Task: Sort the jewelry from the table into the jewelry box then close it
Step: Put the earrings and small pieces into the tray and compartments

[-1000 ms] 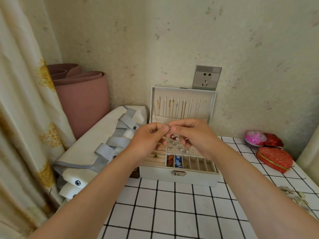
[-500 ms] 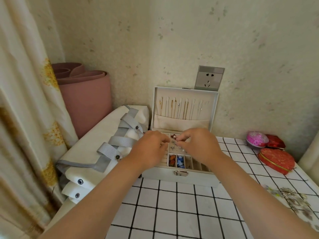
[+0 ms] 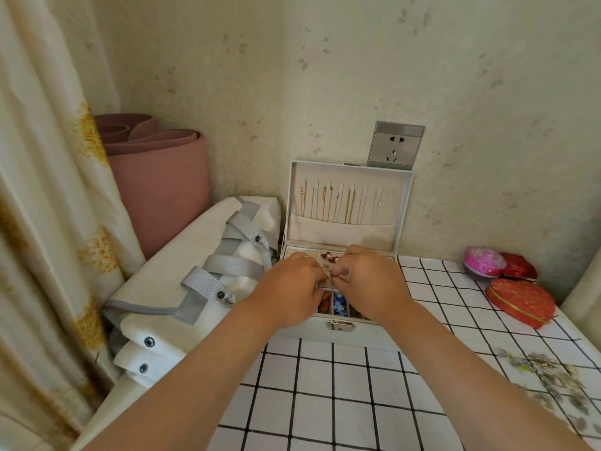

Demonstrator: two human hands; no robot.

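While both hands work low over the middle of the box (image 3: pixel 309 332), the trouble I'd watch for comes from how small the thing is; the left hand (image 3: pixel 289 283) and the right hand (image 3: pixel 369 283) have their fingers curled in, tips meeting, and seem to pinch one tiny shiny piece (image 3: pixel 335 277) between them, too small for me to name; if either pinch slackens before it is seated, I judge it would drop among the other bits in the box and be lost there, or land in the wrong slot; the front row of the box holds beads (image 3: pixel 340 304) just under the wrists, and a careless withdrawal could flick some out over the front wall onto the bench (image 3: pixel 325 402); behind the hands the lid (image 3: pixel 405 203) stands upright with chains (image 3: pixel 348 203) hanging inside it; a knock from the knuckles might tip it forward or tangle them; the pile (image 3: pixel 549 379) yet to be sorted lies right of the box, nearer me, close beside the right forearm and near the bench edge; one sweep of that arm could scatter it.
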